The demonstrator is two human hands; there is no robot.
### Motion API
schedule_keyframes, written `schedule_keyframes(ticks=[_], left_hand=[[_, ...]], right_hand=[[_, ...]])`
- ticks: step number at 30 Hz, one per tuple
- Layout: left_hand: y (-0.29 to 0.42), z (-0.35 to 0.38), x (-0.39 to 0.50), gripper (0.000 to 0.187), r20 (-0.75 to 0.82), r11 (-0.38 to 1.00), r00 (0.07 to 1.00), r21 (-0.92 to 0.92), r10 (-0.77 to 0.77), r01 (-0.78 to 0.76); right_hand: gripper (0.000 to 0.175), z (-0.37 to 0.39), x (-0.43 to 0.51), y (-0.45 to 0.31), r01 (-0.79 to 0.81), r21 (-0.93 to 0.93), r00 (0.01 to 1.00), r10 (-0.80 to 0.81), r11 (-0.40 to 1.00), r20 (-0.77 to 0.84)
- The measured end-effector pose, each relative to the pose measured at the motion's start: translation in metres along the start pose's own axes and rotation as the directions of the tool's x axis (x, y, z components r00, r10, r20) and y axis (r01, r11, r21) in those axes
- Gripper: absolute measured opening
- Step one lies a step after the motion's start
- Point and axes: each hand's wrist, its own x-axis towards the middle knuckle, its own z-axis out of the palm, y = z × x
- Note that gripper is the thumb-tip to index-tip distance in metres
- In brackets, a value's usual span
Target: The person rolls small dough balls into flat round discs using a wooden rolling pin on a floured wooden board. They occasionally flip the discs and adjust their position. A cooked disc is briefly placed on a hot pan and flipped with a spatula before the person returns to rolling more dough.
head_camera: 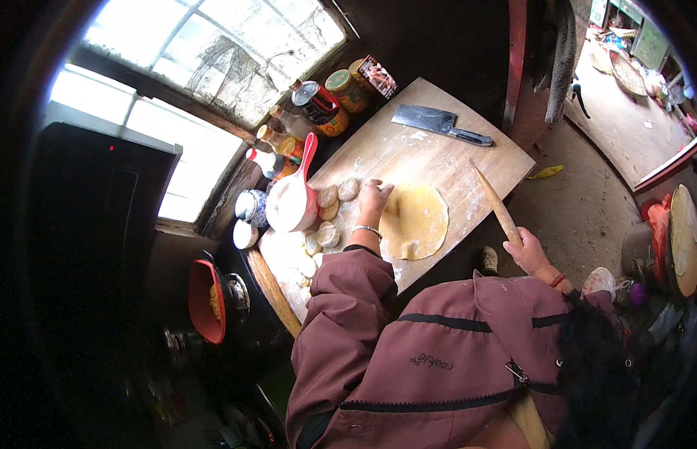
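Observation:
On a floured wooden board (348,163) lies a round, flat sheet of yellowish dough (418,224). My left hand (374,197) is at the sheet's left edge with its fingers curled; whether it pinches dough cannot be told. My right hand (529,252) grips the lower end of a tapered wooden rolling pin (497,207), held out past the board's right edge. Several small flattened dough pieces (328,234) lie left of my left wrist. Beside them a red-handled plastic dipper (292,205) holds white powder. A cleaver (424,119) lies flat at the board's far end.
Along the board's window side stand sauce bottles (320,109), a lidded jar (346,90) and a blue-and-white jar (251,206). A red basin (205,300) with food inside is at the lower left. A second wooden rod (272,292) lies along the board's near left edge.

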Motion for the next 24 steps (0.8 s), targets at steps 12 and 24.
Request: schedule_keyframes(ticks=[12, 24], left_hand=[[0.006, 0.01, 0.017, 0.028, 0.123, 0.988, 0.987, 0.1, 0.107, -0.12], [0.001, 0.002, 0.015, 0.036, 0.239, 0.986, 0.956, -0.052, 0.168, -0.16]], right_hand=[[0.038, -0.004, 0.014, -0.012, -0.026, -0.019, 1.0, 0.027, 0.999, 0.017], [0.036, 0.004, 0.027, -0.018, 0.0, -0.008, 0.997, 0.001, 1.0, 0.072]])
